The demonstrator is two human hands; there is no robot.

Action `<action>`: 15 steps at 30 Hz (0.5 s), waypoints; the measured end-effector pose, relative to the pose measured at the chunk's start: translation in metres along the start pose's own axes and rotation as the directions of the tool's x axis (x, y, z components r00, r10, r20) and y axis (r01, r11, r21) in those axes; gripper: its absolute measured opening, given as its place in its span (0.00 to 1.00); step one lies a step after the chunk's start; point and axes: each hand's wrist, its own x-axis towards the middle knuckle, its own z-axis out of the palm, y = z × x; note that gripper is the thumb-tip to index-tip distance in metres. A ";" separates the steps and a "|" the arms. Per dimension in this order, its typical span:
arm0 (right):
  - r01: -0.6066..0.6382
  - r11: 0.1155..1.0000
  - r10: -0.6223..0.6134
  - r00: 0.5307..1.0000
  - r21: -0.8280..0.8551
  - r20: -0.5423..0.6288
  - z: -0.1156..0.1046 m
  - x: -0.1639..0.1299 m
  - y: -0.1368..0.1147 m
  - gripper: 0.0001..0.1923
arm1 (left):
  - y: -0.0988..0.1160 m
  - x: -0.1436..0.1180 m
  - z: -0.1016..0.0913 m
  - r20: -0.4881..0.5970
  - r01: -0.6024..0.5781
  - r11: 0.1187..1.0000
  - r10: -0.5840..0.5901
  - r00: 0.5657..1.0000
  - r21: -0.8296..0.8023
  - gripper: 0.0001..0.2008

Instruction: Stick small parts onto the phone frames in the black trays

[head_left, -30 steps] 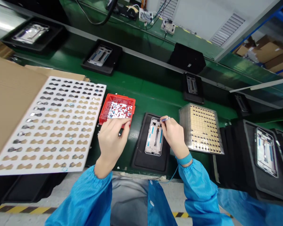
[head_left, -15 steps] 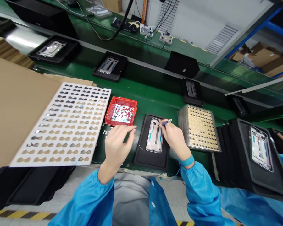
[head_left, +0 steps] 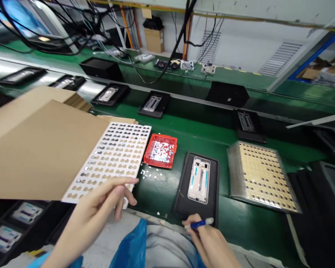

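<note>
My left hand (head_left: pixel 100 208) is over the near edge of the white sheet (head_left: pixel 107 163), which carries rows of small dark parts and bare tan cut-outs. Its fingers are apart, and nothing shows between them. A blue pen-like tool (head_left: pixel 198 224) with a pale end is gripped in my right hand (head_left: pixel 205 238), at the near edge of a black tray (head_left: pixel 181 203). In that tray lies a silver phone frame (head_left: pixel 200 182) with blue strips along both sides and a dark strip down its middle. The fingers of my right hand are beside the tray, off the frame.
A red bin (head_left: pixel 160 164) of small white pieces stands between sheet and tray, with white scraps (head_left: pixel 147 173) beside it. To the right is a stack of clear trays (head_left: pixel 265 175) with dark dots. More black trays (head_left: pixel 159 108) with phone frames stand along the green line behind.
My right hand has drawn back from the phone frame toward me, still holding the pen-like tool. My left hand has moved left to the sheet, and its fingers have spread. The view has swung left.
</note>
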 end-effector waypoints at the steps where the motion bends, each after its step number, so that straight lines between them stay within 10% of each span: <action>1: 0.012 1.000 -0.012 0.999 -0.007 -0.046 0.003 0.004 0.006 0.11 | -0.007 0.012 -0.011 0.011 -0.004 1.000 0.004 1.000 0.027 0.14; 6: 0.069 0.989 -0.094 0.975 -0.128 -0.201 -0.015 0.056 0.035 0.11 | -0.062 0.128 -0.027 -0.026 0.057 0.939 -0.052 0.998 0.338 0.19; 10: 0.026 0.953 -0.111 0.957 -0.303 -0.268 -0.042 0.111 0.056 0.10 | -0.096 0.228 -0.004 -0.029 0.115 0.772 -0.125 0.992 0.625 0.19; 15: -0.256 0.893 0.056 0.879 -0.370 -0.473 -0.069 0.167 0.073 0.09 | -0.112 0.291 0.032 -0.030 0.171 0.679 -0.214 0.976 0.714 0.12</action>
